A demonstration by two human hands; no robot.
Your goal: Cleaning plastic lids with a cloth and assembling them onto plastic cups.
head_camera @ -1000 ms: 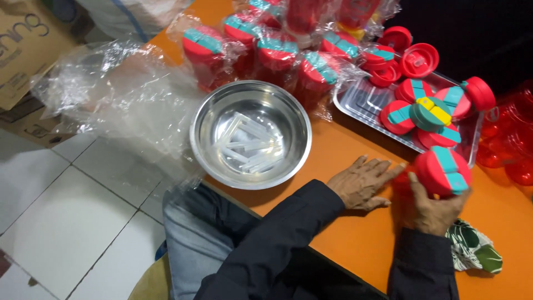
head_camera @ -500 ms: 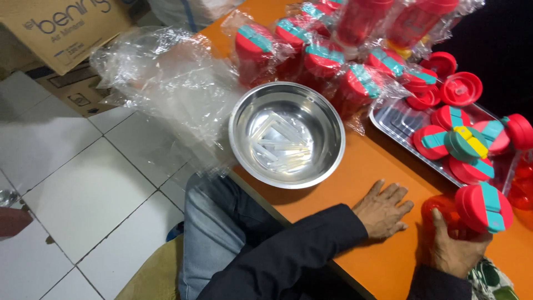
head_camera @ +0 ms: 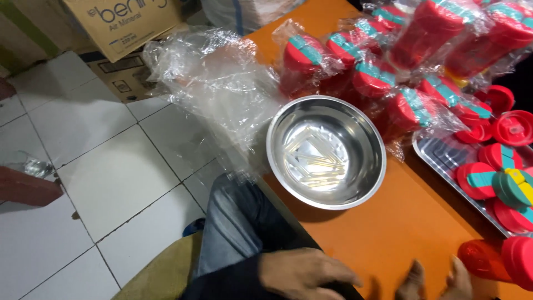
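Observation:
My left hand rests flat on the near edge of the orange table, fingers spread, holding nothing. My right hand is mostly cut off by the bottom edge. Its fingers close on the base of a red plastic bottle that lies on its side, its red lid pointing right. A steel bowl with several clear plastic strips in it stands beyond my hands.
Red bottles with teal-striped lids, wrapped in clear plastic, are piled at the back. A metal tray at the right holds loose red lids. Crumpled plastic sheet hangs off the table's left edge. A cardboard box stands on the white tile floor.
The view has swung left and down, so my hands now sit at the bottom edge. The red bottle has gone from upright in my right hand to lying low on the table.

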